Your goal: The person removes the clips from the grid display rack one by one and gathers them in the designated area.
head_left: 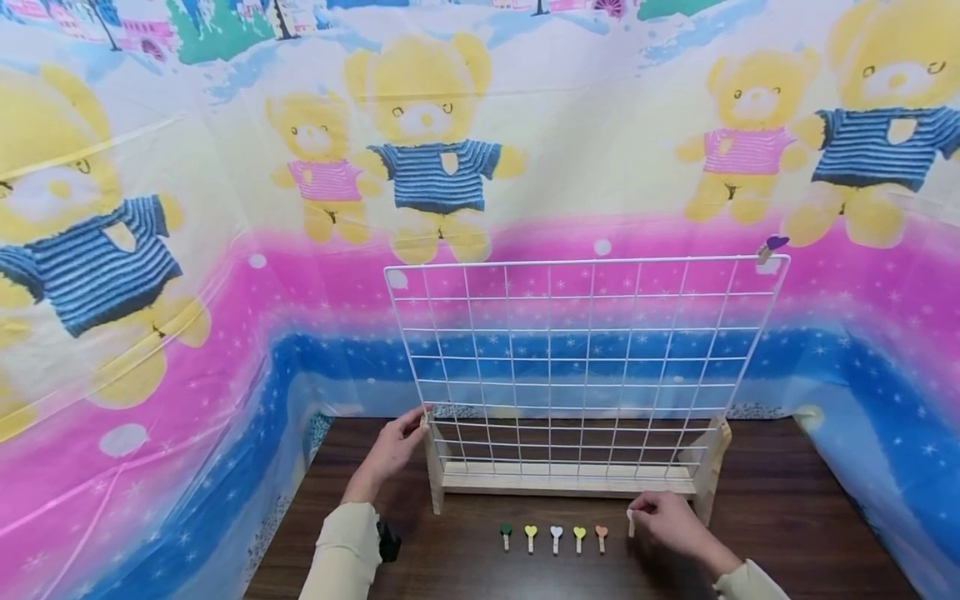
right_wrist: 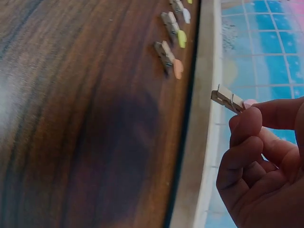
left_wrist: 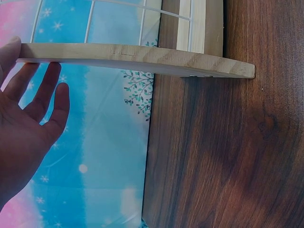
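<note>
A white wire grid (head_left: 577, 367) stands upright in a wooden base (head_left: 570, 481) on a dark wooden table (head_left: 465, 575). My left hand (head_left: 405, 433) rests with straight fingers against the top of the base's left side piece (left_wrist: 137, 59), and the left hand (left_wrist: 33, 109) holds nothing. My right hand (head_left: 663, 512) pinches a small wooden clothespin (right_wrist: 229, 100) with a pale pink heart, just above the table in front of the base's right end. Several heart clothespins (head_left: 555, 537) lie in a row on the table. A purple clothespin (head_left: 771, 246) is clipped to the grid's top right corner.
Plastic sheeting printed with yellow bears (head_left: 427, 142) walls in the table at the back and both sides. The row of clothespins (right_wrist: 168, 54) lies close to the base's front edge. A black strap object (head_left: 387, 542) sits at my left wrist.
</note>
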### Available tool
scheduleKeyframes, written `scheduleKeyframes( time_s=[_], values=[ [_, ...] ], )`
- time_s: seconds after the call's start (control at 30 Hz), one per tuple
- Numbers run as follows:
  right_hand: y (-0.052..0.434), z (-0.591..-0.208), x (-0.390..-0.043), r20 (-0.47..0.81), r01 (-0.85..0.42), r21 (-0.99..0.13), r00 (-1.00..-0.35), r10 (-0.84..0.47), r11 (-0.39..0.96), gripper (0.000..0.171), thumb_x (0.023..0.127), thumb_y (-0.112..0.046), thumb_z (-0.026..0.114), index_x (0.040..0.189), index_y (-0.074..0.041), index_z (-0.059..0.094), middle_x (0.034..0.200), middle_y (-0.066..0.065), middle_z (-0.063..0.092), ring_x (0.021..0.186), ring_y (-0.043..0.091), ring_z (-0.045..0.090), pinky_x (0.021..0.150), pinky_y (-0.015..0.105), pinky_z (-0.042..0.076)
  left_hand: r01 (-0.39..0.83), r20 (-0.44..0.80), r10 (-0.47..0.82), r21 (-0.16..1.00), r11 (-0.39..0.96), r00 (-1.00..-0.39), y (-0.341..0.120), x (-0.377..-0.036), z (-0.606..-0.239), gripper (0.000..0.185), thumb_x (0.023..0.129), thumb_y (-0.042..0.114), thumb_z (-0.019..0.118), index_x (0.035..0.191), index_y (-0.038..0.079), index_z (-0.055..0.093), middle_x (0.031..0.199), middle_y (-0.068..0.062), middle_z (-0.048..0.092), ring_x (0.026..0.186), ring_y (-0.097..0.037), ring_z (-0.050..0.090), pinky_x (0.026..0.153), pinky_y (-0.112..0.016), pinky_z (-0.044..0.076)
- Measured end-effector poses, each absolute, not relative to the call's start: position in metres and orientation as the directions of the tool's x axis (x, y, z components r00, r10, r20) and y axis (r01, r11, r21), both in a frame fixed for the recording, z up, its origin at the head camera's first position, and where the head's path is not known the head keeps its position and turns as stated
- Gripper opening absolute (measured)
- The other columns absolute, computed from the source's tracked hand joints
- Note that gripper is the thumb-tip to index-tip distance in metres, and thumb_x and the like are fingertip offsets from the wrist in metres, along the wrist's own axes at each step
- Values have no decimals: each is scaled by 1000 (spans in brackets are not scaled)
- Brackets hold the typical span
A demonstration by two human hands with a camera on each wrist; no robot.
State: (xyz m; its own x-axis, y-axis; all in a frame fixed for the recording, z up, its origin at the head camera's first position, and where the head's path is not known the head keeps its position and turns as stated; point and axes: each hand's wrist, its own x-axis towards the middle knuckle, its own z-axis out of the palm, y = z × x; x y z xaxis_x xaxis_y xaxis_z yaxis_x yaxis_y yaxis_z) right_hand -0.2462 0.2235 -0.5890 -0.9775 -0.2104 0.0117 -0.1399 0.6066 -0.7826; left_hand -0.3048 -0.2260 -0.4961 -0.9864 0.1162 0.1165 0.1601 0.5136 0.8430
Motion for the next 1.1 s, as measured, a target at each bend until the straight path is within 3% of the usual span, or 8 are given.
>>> scheduleKeyframes(
  time_s=[0.57, 0.8, 1.1],
  values=[
    [220, -618, -251, -61, -129, -771, -960, -274, 624, 6, 88, -6, 63, 83, -3, 66, 62, 0, 57, 45, 13, 51, 45, 28, 43, 145, 107, 102, 847, 512, -989, -226, -305, -495, 40, 99, 14, 51, 139, 15, 50, 131, -16, 53, 117, -30, 50, 91, -49, 43],
    [223, -627, -253, -46, -144, -759, -961, -274, 635, 6, 88, -5, 62, 84, -3, 66, 66, -1, 58, 45, 13, 52, 44, 27, 43, 153, 114, 107, 847, 509, -988, -226, -306, -497, 40, 99, 14, 52, 139, 16, 51, 130, -16, 54, 116, -30, 51, 90, -48, 44],
    [221, -633, -254, -17, -158, -737, -968, -251, 658, 9, 89, -5, 62, 81, -5, 65, 59, -2, 55, 42, 11, 50, 41, 26, 42, 154, 113, 110, 850, 504, -987, -227, -306, -498, 40, 99, 15, 52, 139, 17, 51, 131, -16, 53, 117, -29, 51, 91, -48, 44]
  ],
)
